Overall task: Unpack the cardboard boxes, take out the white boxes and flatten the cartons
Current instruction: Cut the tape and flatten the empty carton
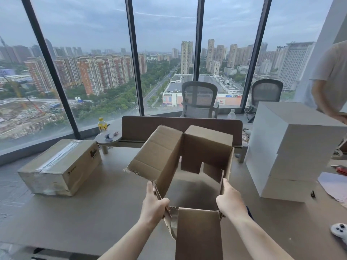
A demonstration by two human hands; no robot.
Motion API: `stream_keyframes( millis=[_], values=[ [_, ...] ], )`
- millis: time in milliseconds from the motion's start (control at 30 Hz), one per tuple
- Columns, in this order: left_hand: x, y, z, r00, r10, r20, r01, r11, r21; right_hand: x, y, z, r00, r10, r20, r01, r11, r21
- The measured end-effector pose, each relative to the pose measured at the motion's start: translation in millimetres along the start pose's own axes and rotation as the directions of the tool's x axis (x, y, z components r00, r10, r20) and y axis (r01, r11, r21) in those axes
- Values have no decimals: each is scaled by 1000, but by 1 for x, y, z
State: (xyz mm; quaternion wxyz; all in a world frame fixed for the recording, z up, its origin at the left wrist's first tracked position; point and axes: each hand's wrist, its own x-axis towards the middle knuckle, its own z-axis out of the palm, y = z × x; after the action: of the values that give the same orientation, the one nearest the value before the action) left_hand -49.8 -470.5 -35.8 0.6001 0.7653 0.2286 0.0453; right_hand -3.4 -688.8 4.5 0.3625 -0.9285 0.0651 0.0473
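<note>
Both hands hold an opened carton [187, 162].
Left hand [153, 205] and right hand [230, 200] grip its opposite walls; flaps open.

Two bare forearms reaching forward from the near edge, roughly parallel: left hand [153, 204] with fingers curled over a cardboard edge, thumb along its outer side; right hand [230, 200] gripping likewise, thumb pointing far, wrists level.

Open carton [180, 158]: matt brown cardboard, torn edges; sealed carton [62, 167] w/ glossy tape; white boxes [293, 152] smooth matt.
</note>
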Motion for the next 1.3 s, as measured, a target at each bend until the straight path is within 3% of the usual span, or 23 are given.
stream_keyframes(
  millis=[133,333,500,833,1067,1133,1233,1300],
  values=[
    [4,1,-3,1000,13,-28,-13,1000,6,-5,2,7,1000,-22,-20,20,997,-81],
    [10,10,8,999,-10,41,10,1000,7,-11,0,8,981,-165,100,184,958,-222],
    [22,21,17,993,-30,111,36,998,-55,-18,-7,13,939,-273,210,314,929,-194],
    [31,20,12,970,-153,189,190,962,-195,-34,-13,27,880,-403,252,451,875,-177],
    [37,17,18,968,-245,54,251,935,-250,-48,-17,35,809,-486,331,556,816,-159],
    [37,17,17,969,-244,48,247,924,-292,-46,-12,36,795,-461,393,516,856,-41],
    [38,18,12,969,-246,35,242,900,-364,-35,3,39,795,-345,499,221,931,292],
    [39,21,6,968,-250,29,240,882,-406,-21,14,40,817,-309,488,136,924,357]
  ],
)
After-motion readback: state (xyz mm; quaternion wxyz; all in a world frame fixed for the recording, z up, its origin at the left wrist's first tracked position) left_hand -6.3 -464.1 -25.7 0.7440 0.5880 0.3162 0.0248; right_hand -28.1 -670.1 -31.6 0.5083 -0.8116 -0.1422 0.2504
